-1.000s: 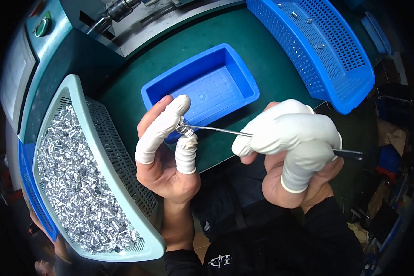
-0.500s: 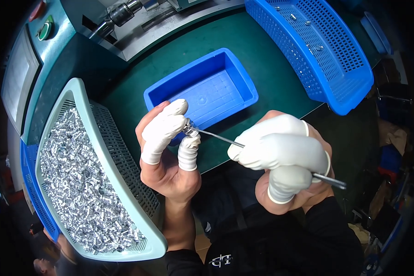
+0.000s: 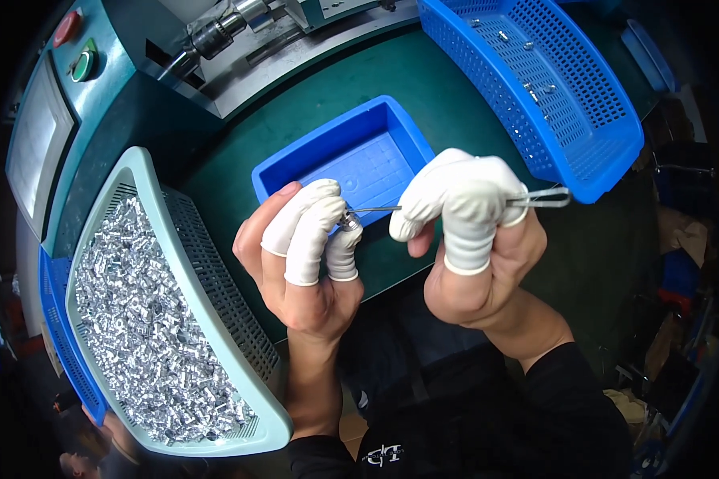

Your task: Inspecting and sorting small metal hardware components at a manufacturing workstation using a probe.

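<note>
Between the fingertips of my left hand is pinched a small silvery metal part, mostly covered by the white finger cots. My right hand, also in finger cots, grips a thin metal tool with a narrow looped rear end. Its slim tip reaches left to the small part; whether it sits inside or only touches cannot be made out. Both hands are raised over the near edge of a blue plastic tray, whose visible floor is bare.
At left stands a pale green basket heaped with small silvery parts. A blue perforated basket at far right holds several small parts. Behind is a green machine with a metal chuck and push buttons. The tabletop is green.
My right hand has moved up and turned, bringing the tool nearly level and its looped end into sight. The left hand has shifted slightly right, still pinching the small part.
</note>
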### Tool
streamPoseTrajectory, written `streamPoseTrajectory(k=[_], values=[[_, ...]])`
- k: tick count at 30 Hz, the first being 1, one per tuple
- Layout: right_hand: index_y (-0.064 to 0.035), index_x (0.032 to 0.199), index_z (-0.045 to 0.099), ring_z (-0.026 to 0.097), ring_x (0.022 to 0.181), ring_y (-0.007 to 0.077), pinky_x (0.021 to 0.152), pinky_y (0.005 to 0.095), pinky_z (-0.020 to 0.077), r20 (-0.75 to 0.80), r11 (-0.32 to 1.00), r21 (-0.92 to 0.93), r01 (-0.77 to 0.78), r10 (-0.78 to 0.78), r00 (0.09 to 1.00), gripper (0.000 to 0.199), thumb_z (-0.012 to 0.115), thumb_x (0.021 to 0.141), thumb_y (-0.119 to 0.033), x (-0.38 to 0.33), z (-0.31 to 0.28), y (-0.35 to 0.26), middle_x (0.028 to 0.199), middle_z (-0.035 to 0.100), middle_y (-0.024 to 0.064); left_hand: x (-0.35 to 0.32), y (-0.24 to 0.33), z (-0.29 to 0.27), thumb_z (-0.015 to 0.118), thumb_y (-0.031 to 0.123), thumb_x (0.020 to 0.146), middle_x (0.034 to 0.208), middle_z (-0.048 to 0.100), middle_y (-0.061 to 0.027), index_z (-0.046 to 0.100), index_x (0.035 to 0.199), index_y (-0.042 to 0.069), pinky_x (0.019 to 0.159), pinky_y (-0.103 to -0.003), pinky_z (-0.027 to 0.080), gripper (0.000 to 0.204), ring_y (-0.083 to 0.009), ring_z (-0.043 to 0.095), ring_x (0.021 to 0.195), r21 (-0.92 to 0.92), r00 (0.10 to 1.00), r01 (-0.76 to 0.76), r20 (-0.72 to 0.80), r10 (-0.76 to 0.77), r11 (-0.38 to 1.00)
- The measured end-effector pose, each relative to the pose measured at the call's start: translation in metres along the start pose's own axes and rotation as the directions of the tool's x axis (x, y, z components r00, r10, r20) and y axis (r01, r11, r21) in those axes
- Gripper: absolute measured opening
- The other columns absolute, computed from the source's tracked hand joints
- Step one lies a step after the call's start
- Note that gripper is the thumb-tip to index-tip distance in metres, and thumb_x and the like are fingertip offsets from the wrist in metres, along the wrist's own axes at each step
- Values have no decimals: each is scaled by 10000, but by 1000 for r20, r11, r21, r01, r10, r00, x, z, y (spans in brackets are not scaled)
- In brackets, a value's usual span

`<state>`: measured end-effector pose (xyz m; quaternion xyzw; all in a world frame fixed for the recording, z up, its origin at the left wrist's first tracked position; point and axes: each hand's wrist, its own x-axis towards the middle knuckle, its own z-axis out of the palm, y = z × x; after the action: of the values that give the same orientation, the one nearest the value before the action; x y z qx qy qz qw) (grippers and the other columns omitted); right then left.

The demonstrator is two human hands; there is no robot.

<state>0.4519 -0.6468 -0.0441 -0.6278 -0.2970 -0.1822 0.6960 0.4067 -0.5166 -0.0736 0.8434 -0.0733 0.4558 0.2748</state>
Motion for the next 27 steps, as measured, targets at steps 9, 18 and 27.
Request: streamPoseTrajectory(k=[9,18,27], values=[[16,955,499,534,544,163,393,229,421,126,971,-102,215,-202,971,332,384,996,-292,3,-19,-13,778,560,120,-17,-14,-4,671,27,805,996,646,-126,607,1030,-14,862,-346,440,238,-283,564,987,-131,981,178,-47,-186,975],[50,966,502,543,480,189,374,244,423,72,979,6,205,-205,976,419,441,968,-364,-2,-13,-21,701,572,148,-11,-2,-2,629,22,829,1094,619,-155,589,1087,-37,948,-380,396,268,-308,502,1133,-488,951,272,3,-310,829],[91,908,534,571,479,235,390,275,443,64,959,104,262,-269,961,464,543,920,-372,-1,-7,-12,664,595,182,-16,-6,-7,604,56,856,1109,616,-176,557,1144,-24,1023,-412,344,303,-301,491,1173,-599,916,331,19,-401,729]])
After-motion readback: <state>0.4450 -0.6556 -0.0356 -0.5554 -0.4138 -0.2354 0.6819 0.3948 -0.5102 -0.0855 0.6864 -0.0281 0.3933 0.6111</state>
